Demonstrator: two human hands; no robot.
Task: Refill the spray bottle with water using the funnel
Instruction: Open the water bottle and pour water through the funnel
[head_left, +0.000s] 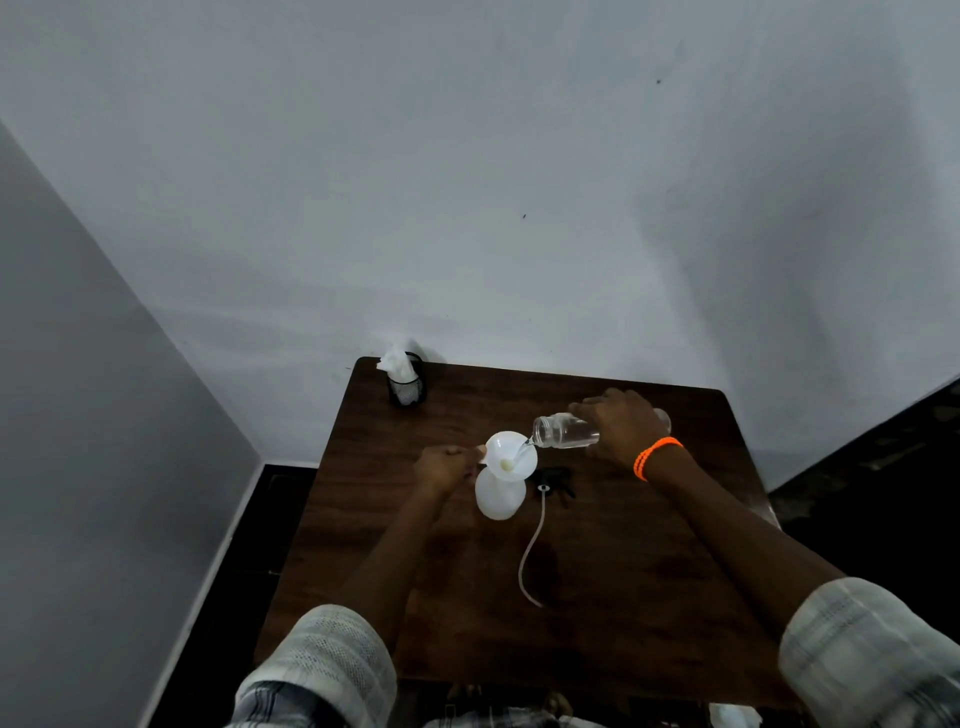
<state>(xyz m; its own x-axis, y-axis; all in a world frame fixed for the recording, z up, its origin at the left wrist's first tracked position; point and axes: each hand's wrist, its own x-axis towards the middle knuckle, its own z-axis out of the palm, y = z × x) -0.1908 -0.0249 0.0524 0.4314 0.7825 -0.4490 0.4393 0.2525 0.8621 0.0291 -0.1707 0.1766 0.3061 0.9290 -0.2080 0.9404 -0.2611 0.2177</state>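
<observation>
A white spray bottle (497, 499) stands upright on the brown table (623, 571) with a white funnel (511, 454) seated in its neck. My left hand (445, 464) pinches the funnel's rim on the left side. My right hand (618, 423) grips a clear water bottle (563, 431) tipped on its side, its mouth over the funnel's right edge. A thin stream of water runs from the mouth into the funnel. The black spray head (558, 480) with its long white tube (532, 551) lies on the table just right of the spray bottle.
A black mesh cup (408, 387) holding white tissue stands at the table's far left corner against the wall. Dark floor shows on both sides of the table. An orange bead bracelet (655, 456) is on my right wrist.
</observation>
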